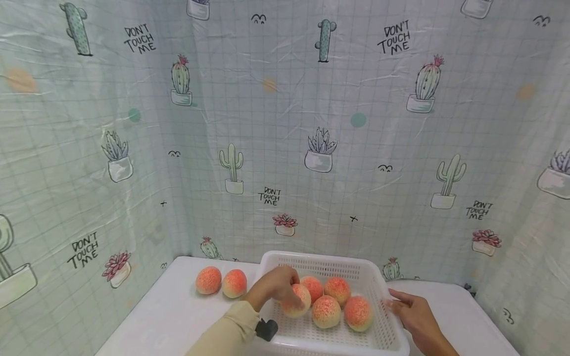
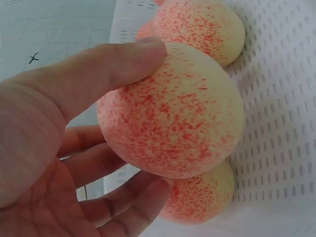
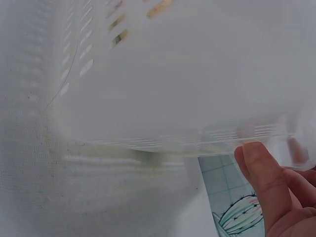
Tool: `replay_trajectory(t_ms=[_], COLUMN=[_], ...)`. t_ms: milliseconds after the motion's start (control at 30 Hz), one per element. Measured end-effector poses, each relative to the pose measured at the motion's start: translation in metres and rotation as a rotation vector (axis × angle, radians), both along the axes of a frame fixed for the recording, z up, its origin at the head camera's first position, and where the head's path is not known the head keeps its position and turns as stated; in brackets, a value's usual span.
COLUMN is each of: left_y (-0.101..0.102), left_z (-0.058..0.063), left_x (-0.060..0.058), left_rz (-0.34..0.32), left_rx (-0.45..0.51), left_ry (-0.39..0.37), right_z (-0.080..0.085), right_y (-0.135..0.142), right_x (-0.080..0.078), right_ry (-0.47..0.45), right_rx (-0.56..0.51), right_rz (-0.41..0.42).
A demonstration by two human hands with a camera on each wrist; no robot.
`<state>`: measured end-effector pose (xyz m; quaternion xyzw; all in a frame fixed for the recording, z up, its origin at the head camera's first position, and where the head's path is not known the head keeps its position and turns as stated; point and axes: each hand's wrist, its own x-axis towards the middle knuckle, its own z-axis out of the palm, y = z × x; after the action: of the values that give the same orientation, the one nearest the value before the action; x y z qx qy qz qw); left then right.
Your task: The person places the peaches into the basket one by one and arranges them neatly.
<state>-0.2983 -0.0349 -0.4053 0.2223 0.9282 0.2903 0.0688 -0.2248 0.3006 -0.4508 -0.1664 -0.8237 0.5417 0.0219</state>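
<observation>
My left hand (image 1: 281, 286) holds a peach (image 1: 297, 301) over the left part of a white perforated plastic basket (image 1: 321, 341). In the left wrist view the thumb lies on top of this red-speckled, pale yellow peach (image 2: 173, 113), with the fingers behind and below it. More peaches lie in the basket, among them one at the front middle (image 1: 326, 311) and one at the right (image 1: 358, 313). My right hand (image 1: 414, 314) grips the basket's right rim. Up close, the right thumb (image 3: 266, 177) presses on the basket, other fingers partly hidden behind its edge.
Two peaches, one farther left (image 1: 208, 280) and one nearer the basket (image 1: 234, 283), sit on the white table (image 1: 178, 316). A cactus-printed curtain (image 1: 285, 123) encloses the table at the back and both sides. A black device (image 1: 266, 329) is at the left wrist.
</observation>
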Motion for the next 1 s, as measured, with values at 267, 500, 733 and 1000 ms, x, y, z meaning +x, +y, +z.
replay_trajectory(t_ms=[267,500,733,1000], left_y=[0.011,0.015,0.013,-0.001], left_z=[-0.008,-0.006,-0.008,0.006], left_x=[-0.005,-0.005,-0.005,0.001], left_rz=[0.0,-0.01,-0.008,-0.049], left_rx=[-0.161,-0.246,-0.331,-0.275], left_ry=[0.069,0.053,0.068,0.016], right_z=[-0.001,0.0,0.0,0.0], right_y=[0.001,0.001,-0.001,0.001], right_x=[-0.001,-0.002,-0.003,-0.002], right_ry=[-0.026,-0.028,-0.026,-0.042], right_rx=[0.009,0.002,-0.002,0.009], right_rz=[-0.011,-0.021,0.003,0.008])
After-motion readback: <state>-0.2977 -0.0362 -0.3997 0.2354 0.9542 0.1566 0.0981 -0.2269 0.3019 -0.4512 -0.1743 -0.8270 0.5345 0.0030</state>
